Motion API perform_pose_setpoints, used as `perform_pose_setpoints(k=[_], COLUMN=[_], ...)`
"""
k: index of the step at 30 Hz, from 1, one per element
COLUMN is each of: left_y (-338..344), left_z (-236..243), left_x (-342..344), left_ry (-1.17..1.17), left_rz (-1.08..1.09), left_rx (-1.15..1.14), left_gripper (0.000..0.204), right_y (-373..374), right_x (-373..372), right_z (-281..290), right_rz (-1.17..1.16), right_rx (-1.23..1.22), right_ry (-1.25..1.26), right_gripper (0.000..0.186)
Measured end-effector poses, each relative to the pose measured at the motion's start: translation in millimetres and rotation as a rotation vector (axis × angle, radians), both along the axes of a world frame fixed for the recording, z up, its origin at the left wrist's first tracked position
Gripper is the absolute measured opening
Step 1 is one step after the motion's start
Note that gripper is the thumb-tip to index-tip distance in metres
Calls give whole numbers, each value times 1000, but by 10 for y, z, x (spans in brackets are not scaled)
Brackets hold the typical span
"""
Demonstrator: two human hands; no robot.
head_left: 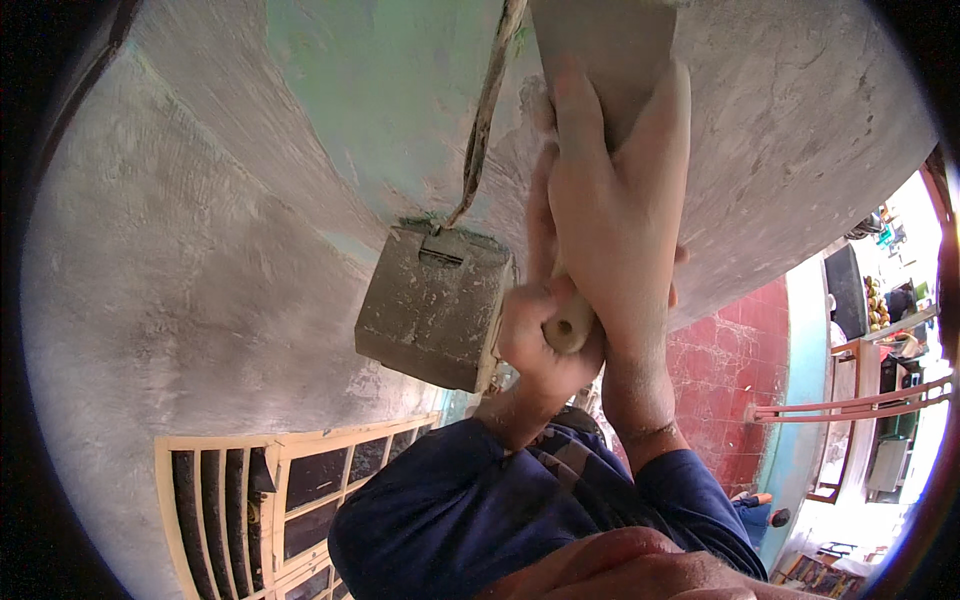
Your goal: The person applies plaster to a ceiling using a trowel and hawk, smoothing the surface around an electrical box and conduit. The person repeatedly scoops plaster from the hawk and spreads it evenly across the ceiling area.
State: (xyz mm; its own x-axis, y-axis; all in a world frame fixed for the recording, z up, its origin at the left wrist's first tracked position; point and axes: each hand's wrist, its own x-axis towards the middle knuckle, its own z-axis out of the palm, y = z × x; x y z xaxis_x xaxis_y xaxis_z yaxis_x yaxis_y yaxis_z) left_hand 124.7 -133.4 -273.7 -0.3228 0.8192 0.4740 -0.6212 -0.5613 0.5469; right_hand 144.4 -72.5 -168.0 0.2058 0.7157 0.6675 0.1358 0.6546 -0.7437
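Note:
A flat grey plastering trowel (612,45) is held up against the wall at the top, its round handle end (567,330) facing me. My left hand (535,335) is closed around that handle, somewhat smeared by motion. Above it my right hand (620,210) reaches along the trowel. Its thumb and fingers lie on the blade and hold it, with a gap between them; some fingertips are hidden. Grey dust coats my right hand and forearm. Just left of my hands, a grey, plaster-splashed box (435,305) is fixed to the wall.
A rough cable (485,120) runs down the wall into the box. Grey plaster (210,270) surrounds a bare green patch (365,95). A cream-framed barred window (270,500) is at lower left. Red floor tiles (735,350) and a distant person (757,512) appear at right.

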Motion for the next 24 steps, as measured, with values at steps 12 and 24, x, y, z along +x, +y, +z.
perform_pose_setpoints(k=[12, 24], left_y=[-212, -123], left_z=[118, -190], left_x=[-5, 145], left_ry=[-210, 533], left_rz=[-390, 500], left_rx=[-170, 202], left_gripper=[37, 55], right_y=[-175, -144], right_x=[75, 134], right_z=[-116, -224], right_rz=[19, 96], right_rx=[-186, -86], right_ry=[20, 70], right_gripper=[27, 21])
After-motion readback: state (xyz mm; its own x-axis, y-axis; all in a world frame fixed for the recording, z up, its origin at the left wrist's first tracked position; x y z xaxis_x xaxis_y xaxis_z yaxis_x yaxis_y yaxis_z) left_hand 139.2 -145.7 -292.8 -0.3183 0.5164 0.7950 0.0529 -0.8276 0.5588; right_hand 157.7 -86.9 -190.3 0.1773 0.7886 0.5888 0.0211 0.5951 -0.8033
